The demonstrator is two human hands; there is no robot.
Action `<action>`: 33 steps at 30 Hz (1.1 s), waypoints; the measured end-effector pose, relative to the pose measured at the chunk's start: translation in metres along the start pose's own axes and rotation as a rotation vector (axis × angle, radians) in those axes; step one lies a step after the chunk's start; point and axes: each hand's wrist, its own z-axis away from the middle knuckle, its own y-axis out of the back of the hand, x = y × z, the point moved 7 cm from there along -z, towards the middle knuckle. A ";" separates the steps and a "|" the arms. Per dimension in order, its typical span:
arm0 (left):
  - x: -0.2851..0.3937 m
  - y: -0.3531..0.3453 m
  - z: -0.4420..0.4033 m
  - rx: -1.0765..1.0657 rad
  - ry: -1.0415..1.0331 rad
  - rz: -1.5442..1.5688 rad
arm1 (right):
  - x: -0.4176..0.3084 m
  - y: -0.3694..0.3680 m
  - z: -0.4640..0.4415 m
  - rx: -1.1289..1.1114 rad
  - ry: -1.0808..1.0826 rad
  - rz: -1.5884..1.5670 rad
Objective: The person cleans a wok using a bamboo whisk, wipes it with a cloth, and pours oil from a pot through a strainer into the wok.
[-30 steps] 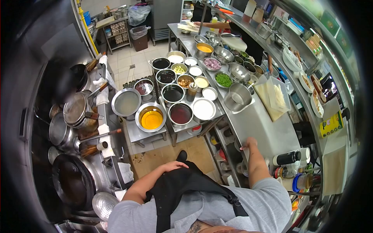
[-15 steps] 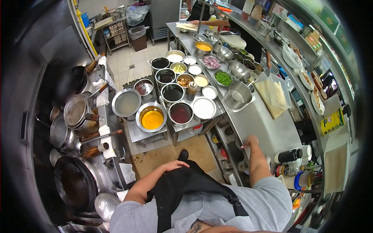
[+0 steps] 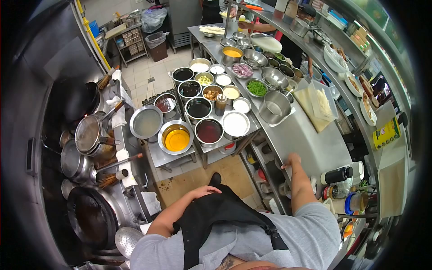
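My left hand [image 3: 204,192] lies on the front of my black apron [image 3: 202,213], fingers stretched out and holding nothing. At the near left edge of the steel counter [image 3: 310,144] rests my right hand [image 3: 291,160], its fingers loosely bent at the rim and nothing seen in them. Ahead of me stand several steel pots: one of yellow oil [image 3: 177,138], one of dark red liquid [image 3: 209,132] and one of white contents [image 3: 236,124]. A squeeze bottle [image 3: 220,105] is among them. An empty steel pot [image 3: 275,107] stands on the counter beyond my right hand.
On my left is a stove line with a large wok [image 3: 92,218], strainers [image 3: 89,133] and a perforated ladle [image 3: 128,241]. Bowls of chopped greens [image 3: 257,87] and red onion [image 3: 242,70] sit ahead. A black-lidded jar [image 3: 337,175] lies at right. Another person [image 3: 210,11] stands at the back.
The view has shifted slightly. Both my hands stay in the same places. At the back, the other person's arm has drawn away from the pale food on the far table.
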 end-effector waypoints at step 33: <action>-0.001 -0.004 0.001 -0.032 0.013 0.045 | 0.010 -0.025 -0.031 -0.079 -0.029 -0.051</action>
